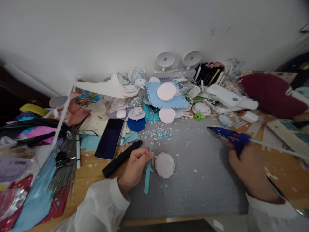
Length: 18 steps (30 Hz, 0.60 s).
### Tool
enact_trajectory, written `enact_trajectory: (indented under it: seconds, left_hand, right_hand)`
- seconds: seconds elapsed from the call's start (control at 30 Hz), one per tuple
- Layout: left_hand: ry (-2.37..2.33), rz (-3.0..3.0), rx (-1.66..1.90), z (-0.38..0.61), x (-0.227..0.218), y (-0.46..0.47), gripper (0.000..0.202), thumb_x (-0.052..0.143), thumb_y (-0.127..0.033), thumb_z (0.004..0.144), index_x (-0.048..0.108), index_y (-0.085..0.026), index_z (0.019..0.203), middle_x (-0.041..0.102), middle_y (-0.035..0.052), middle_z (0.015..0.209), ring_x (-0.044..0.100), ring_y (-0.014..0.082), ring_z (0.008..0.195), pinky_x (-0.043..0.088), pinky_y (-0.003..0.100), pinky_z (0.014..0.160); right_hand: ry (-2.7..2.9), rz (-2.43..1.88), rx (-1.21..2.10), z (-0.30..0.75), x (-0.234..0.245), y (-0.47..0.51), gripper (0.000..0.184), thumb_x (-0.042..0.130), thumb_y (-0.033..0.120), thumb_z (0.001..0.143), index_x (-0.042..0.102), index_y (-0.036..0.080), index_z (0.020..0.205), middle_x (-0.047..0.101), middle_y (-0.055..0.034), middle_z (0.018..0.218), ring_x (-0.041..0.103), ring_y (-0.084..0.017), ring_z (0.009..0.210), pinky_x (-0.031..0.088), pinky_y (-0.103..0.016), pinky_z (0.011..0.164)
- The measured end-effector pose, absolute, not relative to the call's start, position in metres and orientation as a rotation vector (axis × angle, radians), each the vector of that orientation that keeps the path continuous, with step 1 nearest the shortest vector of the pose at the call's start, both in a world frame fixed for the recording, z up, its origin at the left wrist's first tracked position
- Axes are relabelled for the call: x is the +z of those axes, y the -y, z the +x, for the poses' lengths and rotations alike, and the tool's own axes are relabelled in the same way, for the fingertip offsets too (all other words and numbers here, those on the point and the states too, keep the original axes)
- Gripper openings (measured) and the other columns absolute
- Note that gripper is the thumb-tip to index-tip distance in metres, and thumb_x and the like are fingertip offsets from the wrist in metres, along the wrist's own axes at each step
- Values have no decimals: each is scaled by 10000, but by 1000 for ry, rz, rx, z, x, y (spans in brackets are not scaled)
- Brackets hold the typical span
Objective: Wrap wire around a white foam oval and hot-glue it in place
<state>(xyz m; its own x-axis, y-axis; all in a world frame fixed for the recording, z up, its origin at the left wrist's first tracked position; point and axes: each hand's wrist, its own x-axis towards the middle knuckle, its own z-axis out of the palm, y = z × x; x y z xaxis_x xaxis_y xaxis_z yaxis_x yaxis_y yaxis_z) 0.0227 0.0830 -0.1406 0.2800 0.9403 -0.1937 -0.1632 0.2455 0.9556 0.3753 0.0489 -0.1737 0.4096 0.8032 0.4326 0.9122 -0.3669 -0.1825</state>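
Observation:
My left hand (pixel 138 164) pinches a flat teal stick (pixel 147 180) between thumb and fingers, holding it over the grey cutting mat (pixel 193 196). Just right of the stick lies a round white disc (pixel 165 165) with thin lines on its top. At the mat's right side my right hand (pixel 249 170) is wrapped round the handle of a blue glue gun (pixel 231 135). A long translucent glue stick (pixel 277 146) juts from the gun's back, and its dark nozzle points left. The right hand is slightly blurred.
Small blue and white scraps (pixel 158 132) are scattered on the mat. Left of it lie a black rod-like object (pixel 122 158) and a phone (pixel 109 138). Behind stand decorated white discs (pixel 136 112), a blue sheet (pixel 154 96) and a two-headed lamp (pixel 165 59). A maroon cap (pixel 267 93) sits back right.

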Motion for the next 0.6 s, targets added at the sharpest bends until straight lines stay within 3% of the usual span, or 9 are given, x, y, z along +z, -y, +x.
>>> enact_trajectory:
  seconds: [0.1, 0.17, 0.27, 0.4, 0.6]
  left_hand:
    - [-975, 1044, 930, 23, -142, -83, 344, 613, -346, 737, 515, -167, 460, 439, -28, 474, 357, 97, 505, 274, 244, 531]
    - [-976, 1062, 915, 23, -144, -82, 353, 605, -358, 749, 513, -167, 466, 449, -25, 476, 365, 97, 501, 280, 242, 526]
    - [-982, 1104, 886, 23, -149, -82, 365, 604, -370, 770, 524, -163, 481, 433, -28, 465, 361, 96, 488, 269, 241, 508]
    - [-990, 1186, 849, 20, -152, -82, 404, 617, -404, 784, 522, -154, 481, 394, -36, 466, 330, 86, 477, 240, 241, 490]
    - [-969, 1278, 756, 22, -141, -81, 489, 625, -466, 778, 420, -163, 453, 361, -38, 480, 322, 82, 490, 237, 230, 483]
  right_hand:
    - [1501, -2308, -333, 365, -163, -58, 177, 424, 359, 744, 484, 193, 742, 510, -110, 602, 526, -283, 557, 388, -395, 527]
    - [1433, -2342, -296, 357, -147, -66, 228, 510, 440, 711, 453, 220, 729, 484, -60, 582, 487, -237, 505, 357, -355, 481]
    - [1236, -2435, -124, 339, -122, -80, 381, 659, 534, 588, 394, 261, 565, 425, 0, 488, 414, -182, 439, 312, -326, 454]
    - [1349, -2057, -151, 308, -116, -95, 344, 673, 474, 573, 418, 254, 499, 437, 7, 419, 434, -170, 417, 334, -312, 454]
    - [1615, -1724, 39, 277, -149, -89, 294, 608, 400, 645, 482, 228, 443, 498, 22, 362, 472, -137, 328, 349, -244, 359]
